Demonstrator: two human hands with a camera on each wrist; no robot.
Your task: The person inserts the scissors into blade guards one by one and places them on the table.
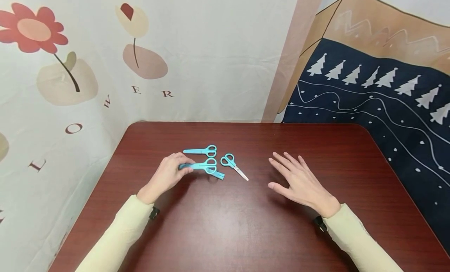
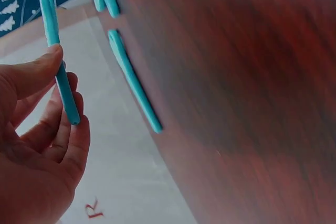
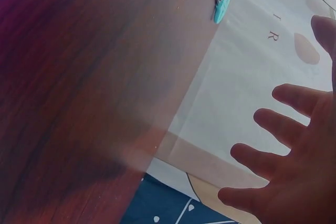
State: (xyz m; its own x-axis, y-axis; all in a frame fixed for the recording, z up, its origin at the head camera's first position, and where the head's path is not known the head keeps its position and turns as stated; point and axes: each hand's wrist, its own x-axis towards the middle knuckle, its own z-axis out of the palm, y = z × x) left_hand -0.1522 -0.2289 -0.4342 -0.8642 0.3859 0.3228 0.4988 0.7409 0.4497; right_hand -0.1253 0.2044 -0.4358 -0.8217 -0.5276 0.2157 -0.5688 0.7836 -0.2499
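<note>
My left hand (image 1: 168,172) pinches a pair of light-blue children's scissors (image 1: 200,166) by the blade end, handles pointing right. In the left wrist view these scissors (image 2: 64,90) are seen edge-on, between thumb and fingers, above the table. Partly hidden beneath them lies a blue blade cover (image 1: 219,175). Just behind, a second pair of scissors (image 1: 198,151) with covered blades lies on the table. Bare metal blades show on a third pair (image 1: 233,166), right of the held one. My right hand (image 1: 300,184) holds nothing, its fingers spread and straight over the table's right side.
The dark red-brown wooden table (image 1: 225,233) has rounded far corners. Behind it hangs a pale curtain (image 1: 218,68) printed with flowers and letters. A navy cloth with white trees (image 1: 369,92) hangs at the right.
</note>
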